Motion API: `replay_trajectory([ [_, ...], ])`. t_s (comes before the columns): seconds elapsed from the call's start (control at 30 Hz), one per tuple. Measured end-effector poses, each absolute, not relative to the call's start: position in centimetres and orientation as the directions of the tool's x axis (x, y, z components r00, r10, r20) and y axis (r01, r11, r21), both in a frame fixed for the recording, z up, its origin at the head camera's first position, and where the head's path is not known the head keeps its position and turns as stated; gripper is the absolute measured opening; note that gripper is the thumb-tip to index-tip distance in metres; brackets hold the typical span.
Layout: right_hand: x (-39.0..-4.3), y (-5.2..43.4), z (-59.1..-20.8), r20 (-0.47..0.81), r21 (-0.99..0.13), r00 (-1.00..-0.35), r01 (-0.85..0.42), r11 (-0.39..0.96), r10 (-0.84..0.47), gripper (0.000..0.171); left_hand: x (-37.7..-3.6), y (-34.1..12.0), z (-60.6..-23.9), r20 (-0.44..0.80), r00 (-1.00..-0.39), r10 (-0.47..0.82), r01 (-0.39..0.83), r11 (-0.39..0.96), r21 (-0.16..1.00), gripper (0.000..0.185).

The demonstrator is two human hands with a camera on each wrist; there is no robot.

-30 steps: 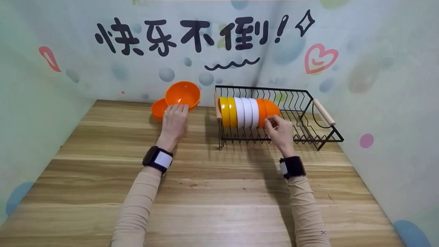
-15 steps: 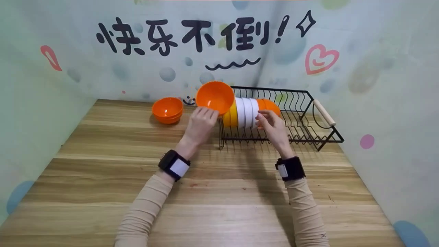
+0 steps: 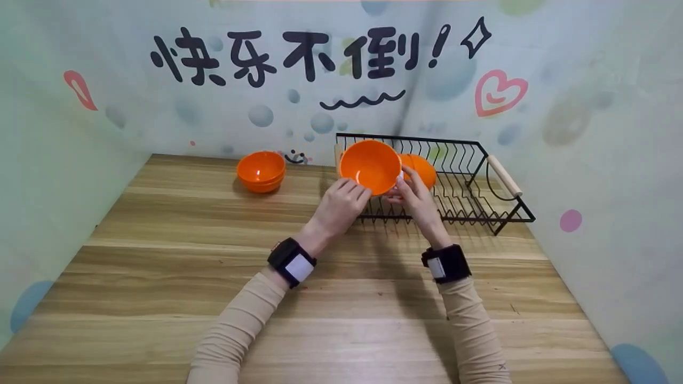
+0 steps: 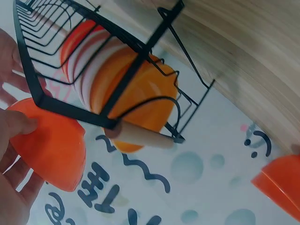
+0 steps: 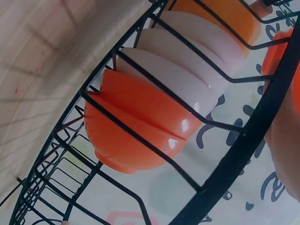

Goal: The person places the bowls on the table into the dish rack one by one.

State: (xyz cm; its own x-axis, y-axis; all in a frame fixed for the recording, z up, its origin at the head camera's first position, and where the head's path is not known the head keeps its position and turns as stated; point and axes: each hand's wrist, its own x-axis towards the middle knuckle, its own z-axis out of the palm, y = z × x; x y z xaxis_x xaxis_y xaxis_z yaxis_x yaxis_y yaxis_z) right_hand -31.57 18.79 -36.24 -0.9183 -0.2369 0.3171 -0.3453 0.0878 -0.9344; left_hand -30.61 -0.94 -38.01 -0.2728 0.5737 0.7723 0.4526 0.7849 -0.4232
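My left hand [image 3: 341,205] holds an orange bowl [image 3: 369,166] by its near rim, its hollow towards me, in front of the dish rack. The left wrist view shows the thumb on the bowl's [image 4: 51,145] outside. At the bowl's right side is my right hand [image 3: 419,200], its fingers extended towards it; whether they touch it cannot be told. Behind, in the black wire dish rack [image 3: 453,140], bowls stand on edge in a row: orange bowls [image 5: 136,122] at the right end, white bowls [image 5: 164,70] in the middle, yellow bowls [image 4: 150,89] at the left.
Two nested orange bowls [image 3: 261,168] sit on the wooden table [image 3: 160,224] to the left of the rack. A wooden handle [image 3: 503,174] tops the rack's right end. A printed backdrop [image 3: 299,122] stands close behind.
My left hand has carried the orange bowl rightwards from the left bowls to the front of the rack. My right hand has shifted slightly left, from the racked orange bowls towards the held bowl.
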Motion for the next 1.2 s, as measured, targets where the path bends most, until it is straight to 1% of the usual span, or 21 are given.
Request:
replay_trajectory([
  [0.1, -31.6, 18.9, -36.3, 0.316, -0.941, -0.920, -0.335, 0.050, -0.232, 0.051, -30.7, -0.6, -38.2, 0.778, -0.243, 0.579, 0.467, 0.773, -0.430, 0.008],
  [0.4, -32.1, 19.0, -36.8, 0.327, -0.945, -0.912, -0.313, -0.094, -0.247, 0.051, -30.9, -0.1, -38.6, 0.803, -0.181, 0.567, 0.541, 0.740, -0.400, 0.009],
  [0.5, -32.1, 19.0, -36.9, 0.332, -0.943, -0.914, -0.311, -0.120, -0.235, 0.051, -30.9, 0.1, -38.6, 0.808, -0.186, 0.559, 0.560, 0.736, -0.380, 0.010],
  [0.63, -32.2, 18.9, -36.9, 0.322, -0.946, -0.928, -0.307, -0.101, -0.189, 0.051, -30.9, 0.1, -38.5, 0.813, -0.222, 0.538, 0.575, 0.746, -0.336, 0.011],
  [0.77, -32.4, 19.1, -37.0, 0.309, -0.951, -0.941, -0.304, -0.060, -0.136, 0.052, -31.0, 0.0, -38.5, 0.820, -0.277, 0.500, 0.570, 0.773, -0.279, 0.012],
  [0.83, -32.5, 19.2, -37.1, 0.306, -0.952, -0.946, -0.303, -0.047, -0.110, 0.052, -31.2, -0.2, -38.5, 0.823, -0.319, 0.470, 0.558, 0.795, -0.237, 0.014],
  [0.97, -32.7, 19.6, -37.2, 0.310, -0.950, -0.948, -0.306, -0.058, -0.074, 0.052, -31.5, -0.7, -38.8, 0.810, -0.450, 0.377, 0.514, 0.851, -0.110, 0.018],
  [1.1, -32.7, 19.9, -37.1, 0.313, -0.948, -0.949, -0.310, -0.073, -0.034, 0.052, -31.6, -1.0, -39.0, 0.769, -0.586, 0.255, 0.448, 0.893, 0.045, 0.017],
  [1.17, -32.7, 20.0, -37.0, 0.311, -0.948, -0.950, -0.310, -0.070, -0.011, 0.053, -31.4, -1.0, -39.0, 0.738, -0.646, 0.195, 0.407, 0.906, 0.117, 0.021],
  [1.2, -32.7, 20.1, -37.0, 0.312, -0.948, -0.950, -0.312, -0.069, 0.003, 0.053, -31.3, -0.9, -38.9, 0.719, -0.676, 0.160, 0.382, 0.911, 0.157, 0.026],
])
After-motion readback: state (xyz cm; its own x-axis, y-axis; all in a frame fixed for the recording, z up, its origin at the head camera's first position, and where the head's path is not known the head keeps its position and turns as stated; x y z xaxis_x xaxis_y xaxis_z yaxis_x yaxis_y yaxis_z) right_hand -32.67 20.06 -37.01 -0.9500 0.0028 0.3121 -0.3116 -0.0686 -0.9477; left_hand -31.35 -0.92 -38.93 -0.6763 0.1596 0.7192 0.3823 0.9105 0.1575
